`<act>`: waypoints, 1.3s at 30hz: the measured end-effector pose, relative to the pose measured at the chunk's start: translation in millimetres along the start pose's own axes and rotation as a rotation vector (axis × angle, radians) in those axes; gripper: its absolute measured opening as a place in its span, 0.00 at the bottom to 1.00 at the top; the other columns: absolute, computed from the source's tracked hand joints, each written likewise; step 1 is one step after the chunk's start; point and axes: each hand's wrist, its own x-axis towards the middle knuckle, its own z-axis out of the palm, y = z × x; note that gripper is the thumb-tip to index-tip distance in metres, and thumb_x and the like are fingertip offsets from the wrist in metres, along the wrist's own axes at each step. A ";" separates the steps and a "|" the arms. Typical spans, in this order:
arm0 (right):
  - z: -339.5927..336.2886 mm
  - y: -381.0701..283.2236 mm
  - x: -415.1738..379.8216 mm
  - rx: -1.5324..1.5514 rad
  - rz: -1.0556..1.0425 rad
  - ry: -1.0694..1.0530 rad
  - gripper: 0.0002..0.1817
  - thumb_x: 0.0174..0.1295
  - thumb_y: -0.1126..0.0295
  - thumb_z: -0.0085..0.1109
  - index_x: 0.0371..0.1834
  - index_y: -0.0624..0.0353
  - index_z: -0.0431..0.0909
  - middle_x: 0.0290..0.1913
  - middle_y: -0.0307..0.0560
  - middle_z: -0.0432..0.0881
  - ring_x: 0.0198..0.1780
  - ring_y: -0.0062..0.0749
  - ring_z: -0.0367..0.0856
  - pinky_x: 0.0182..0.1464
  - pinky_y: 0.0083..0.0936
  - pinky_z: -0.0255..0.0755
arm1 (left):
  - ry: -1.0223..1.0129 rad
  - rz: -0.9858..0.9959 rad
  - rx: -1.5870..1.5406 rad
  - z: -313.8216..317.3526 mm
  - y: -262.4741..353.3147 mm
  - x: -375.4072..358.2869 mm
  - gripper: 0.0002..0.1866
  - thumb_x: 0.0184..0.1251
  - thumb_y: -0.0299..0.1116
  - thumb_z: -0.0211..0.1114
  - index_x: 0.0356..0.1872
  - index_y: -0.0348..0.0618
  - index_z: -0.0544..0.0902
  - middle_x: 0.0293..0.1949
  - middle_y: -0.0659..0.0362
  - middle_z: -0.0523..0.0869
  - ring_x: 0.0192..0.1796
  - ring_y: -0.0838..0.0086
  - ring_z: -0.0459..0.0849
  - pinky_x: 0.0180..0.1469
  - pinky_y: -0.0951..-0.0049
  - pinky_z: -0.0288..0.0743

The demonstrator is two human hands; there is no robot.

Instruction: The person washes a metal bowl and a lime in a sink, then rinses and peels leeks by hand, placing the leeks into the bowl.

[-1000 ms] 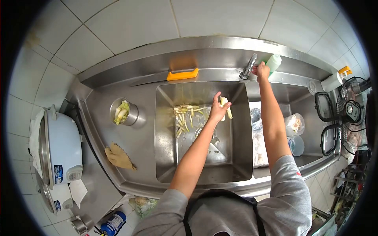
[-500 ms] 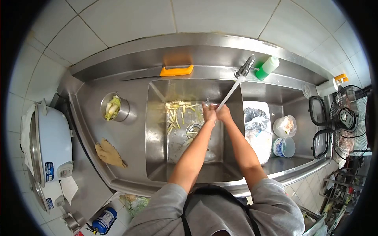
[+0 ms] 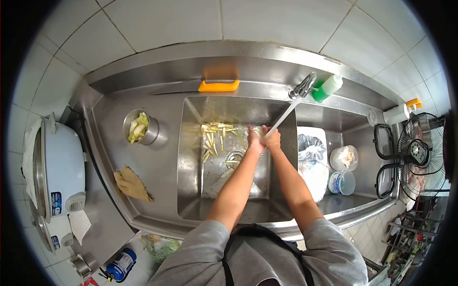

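Note:
My left hand [image 3: 254, 141] and my right hand [image 3: 272, 139] are side by side over the right part of a deep steel sink basin [image 3: 191, 157]. Both are curled in a cup, with something pale between them that I cannot make out. A water stream [image 3: 285, 116] from the steel faucet [image 3: 304, 86] falls onto the right hand and into the gap. Left of my hands, cut pale-green and white vegetable stalks [image 3: 213, 139] lie on the basin floor, several of them near the drain [image 3: 234, 157].
A knife with a yellow handle [image 3: 218, 86] lies behind the basin; a green soap bottle [image 3: 328, 88] stands by the faucet. Left are a steel pot [image 3: 151, 131] of vegetable pieces and a brown cloth-like piece [image 3: 132, 183]. Right are plastic tubs [image 3: 342, 183] and a fan [image 3: 420, 148].
My hands have moved slightly apart under the running water, and a pale patch now shows between them. The whole view has shifted a little.

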 end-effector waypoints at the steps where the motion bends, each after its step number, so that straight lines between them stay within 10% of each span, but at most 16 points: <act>1: -2.6 -5.0 -4.6 0.000 -0.005 -0.001 0.19 0.53 0.56 0.46 0.41 0.57 0.75 0.43 0.57 0.75 0.47 0.52 0.72 0.49 0.35 0.65 | 0.152 0.214 0.312 28.5 -10.5 -34.5 0.24 0.59 0.56 0.43 0.37 0.44 0.71 0.34 0.56 0.77 0.38 0.69 0.76 0.43 0.66 0.71; 7: 36.1 30.7 11.6 0.115 -0.591 -0.031 0.19 0.53 0.63 0.48 0.48 0.55 0.72 0.41 0.57 0.76 0.44 0.47 0.75 0.46 0.33 0.67 | 0.374 0.449 0.179 11.8 -2.9 -10.6 0.19 0.59 0.51 0.46 0.37 0.47 0.73 0.36 0.57 0.78 0.37 0.68 0.76 0.42 0.66 0.71; 9: 3.4 -1.8 -9.9 0.376 -0.048 -0.183 0.14 0.52 0.67 0.51 0.41 0.57 0.77 0.35 0.53 0.79 0.37 0.34 0.79 0.39 0.28 0.70 | -0.037 0.070 0.427 3.0 1.1 -10.9 0.18 0.63 0.49 0.42 0.32 0.49 0.76 0.27 0.60 0.79 0.31 0.71 0.76 0.33 0.72 0.71; 15: 16.6 17.2 -3.3 0.377 -0.299 0.098 0.13 0.48 0.68 0.55 0.37 0.59 0.79 0.29 0.46 0.80 0.32 0.26 0.77 0.38 0.24 0.69 | -0.010 0.016 0.163 -6.0 0.5 2.9 0.07 0.57 0.39 0.54 0.31 0.49 0.72 0.27 0.60 0.77 0.27 0.72 0.75 0.22 0.69 0.70; 17: -20.2 -7.4 -28.4 0.402 -0.220 -0.391 0.15 0.47 0.70 0.54 0.39 0.62 0.77 0.33 0.47 0.80 0.38 0.29 0.77 0.40 0.24 0.69 | 0.053 0.025 0.197 -27.0 7.3 24.2 0.06 0.56 0.34 0.56 0.34 0.50 0.71 0.28 0.59 0.77 0.28 0.72 0.76 0.22 0.69 0.71; 20: -42.3 -12.0 -19.3 0.250 -0.179 -0.311 0.16 0.49 0.73 0.52 0.41 0.67 0.74 0.37 0.50 0.78 0.40 0.32 0.76 0.38 0.24 0.70 | 0.288 0.071 0.559 -4.5 10.7 -24.2 0.09 0.55 0.26 0.54 0.38 0.44 0.71 0.31 0.57 0.77 0.29 0.71 0.78 0.24 0.76 0.73; 23: -48.4 -9.4 -6.5 0.473 -0.142 -0.408 0.14 0.48 0.78 0.48 0.39 0.70 0.75 0.35 0.52 0.78 0.35 0.31 0.76 0.37 0.26 0.69 | -0.037 0.103 0.501 -5.0 -7.5 -11.1 0.10 0.54 0.26 0.56 0.39 0.47 0.71 0.31 0.58 0.77 0.28 0.74 0.78 0.22 0.78 0.71; 29: -65.4 -13.7 -1.0 0.618 -0.185 -0.271 0.12 0.50 0.73 0.48 0.37 0.65 0.75 0.29 0.46 0.77 0.28 0.27 0.73 0.28 0.24 0.67 | 0.006 0.063 0.556 15.1 -9.2 -7.9 0.14 0.52 0.25 0.59 0.41 0.50 0.71 0.31 0.58 0.77 0.26 0.74 0.78 0.17 0.78 0.69; 32: -92.8 -17.9 36.0 0.711 -0.284 0.226 0.10 0.55 0.68 0.44 0.23 0.62 0.73 0.20 0.41 0.73 0.22 0.23 0.68 0.25 0.21 0.63 | 0.148 0.288 1.450 -3.1 -9.7 -4.7 0.20 0.51 0.22 0.56 0.48 0.44 0.69 0.30 0.53 0.78 0.21 0.72 0.77 0.13 0.76 0.68; 33: -106.8 -16.0 56.5 0.793 -0.301 0.310 0.08 0.55 0.70 0.43 0.21 0.59 0.70 0.19 0.38 0.71 0.22 0.20 0.65 0.25 0.19 0.61 | 0.071 0.094 1.715 -18.6 -10.1 19.1 0.23 0.49 0.21 0.55 0.51 0.44 0.68 0.27 0.52 0.78 0.19 0.72 0.77 0.13 0.75 0.68; 36: -122.3 -29.6 102.4 1.124 -0.552 0.421 0.07 0.55 0.70 0.42 0.20 0.53 0.62 0.16 0.32 0.55 0.18 0.18 0.54 0.20 0.20 0.52 | 0.025 -0.041 1.753 28.2 6.9 -61.2 0.23 0.39 0.20 0.61 0.44 0.35 0.74 0.31 0.48 0.81 0.29 0.68 0.82 0.30 0.69 0.76; 39: -123.5 -48.0 105.0 1.368 -0.379 0.271 0.05 0.57 0.67 0.43 0.29 0.53 0.69 0.28 0.41 0.74 0.28 0.27 0.74 0.32 0.25 0.69 | -0.021 -0.025 2.179 30.8 37.9 -79.3 0.19 0.39 0.21 0.58 0.40 0.32 0.76 0.32 0.45 0.80 0.33 0.62 0.82 0.33 0.68 0.75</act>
